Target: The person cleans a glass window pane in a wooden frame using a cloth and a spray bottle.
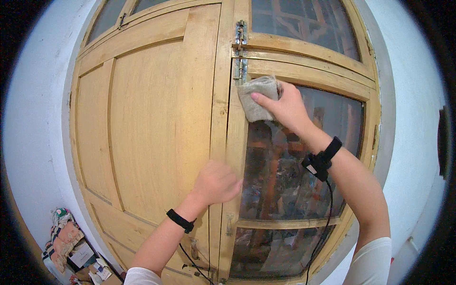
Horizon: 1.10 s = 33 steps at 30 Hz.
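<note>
My right hand (289, 107) grips a folded grey-beige cloth (257, 101), thumb on the near side. The cloth lies against the upper left part of the glazed wooden door (237, 142), just under a metal barrel bolt (241, 67). Lower down, my left hand (217, 181) is curled into a loose fist, slightly blurred, in front of the seam between the two door leaves. Nothing shows in it, though its palm is hidden. To its left is the panelled wooden door leaf (149, 124).
Dark glass panes (278, 178) fill the right leaf, with reflections. Thin black cables (329, 213) hang from bands on both wrists. Near the bottom are a small door handle (229, 224) and a latch (194, 249). Boxes (82, 253) and folded fabric (64, 242) are piled at lower left.
</note>
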Motion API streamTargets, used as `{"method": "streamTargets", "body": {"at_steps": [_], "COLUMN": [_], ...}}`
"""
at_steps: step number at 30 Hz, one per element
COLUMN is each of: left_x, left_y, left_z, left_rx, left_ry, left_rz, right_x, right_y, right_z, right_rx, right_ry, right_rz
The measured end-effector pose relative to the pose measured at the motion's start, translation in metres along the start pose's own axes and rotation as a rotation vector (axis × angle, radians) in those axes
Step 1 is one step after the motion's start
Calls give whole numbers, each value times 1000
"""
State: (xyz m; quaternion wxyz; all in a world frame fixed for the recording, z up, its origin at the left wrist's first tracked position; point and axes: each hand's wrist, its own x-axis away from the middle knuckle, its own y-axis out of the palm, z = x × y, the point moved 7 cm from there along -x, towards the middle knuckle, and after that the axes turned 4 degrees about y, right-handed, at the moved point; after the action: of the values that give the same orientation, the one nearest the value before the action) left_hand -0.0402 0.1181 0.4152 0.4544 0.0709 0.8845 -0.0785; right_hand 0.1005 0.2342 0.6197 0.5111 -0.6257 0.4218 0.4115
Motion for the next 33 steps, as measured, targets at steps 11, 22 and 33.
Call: {"method": "streamTargets", "body": {"at_steps": [11,22,33], "left_x": [4,3,1], "left_y": [-1,-1,0], "left_z": [-2,-2,0], "left_rx": [-3,-7,4], "left_ry": [-18,-12,-16], "left_rz": [-8,-25,20], "right_x": [18,-5,-28], "right_y": [4,-14,-34], "right_z": [-7,4,-8], "right_rx": [59,39,5], "right_ry": [10,-88,-141], "right_rz": [-91,96,234]}}
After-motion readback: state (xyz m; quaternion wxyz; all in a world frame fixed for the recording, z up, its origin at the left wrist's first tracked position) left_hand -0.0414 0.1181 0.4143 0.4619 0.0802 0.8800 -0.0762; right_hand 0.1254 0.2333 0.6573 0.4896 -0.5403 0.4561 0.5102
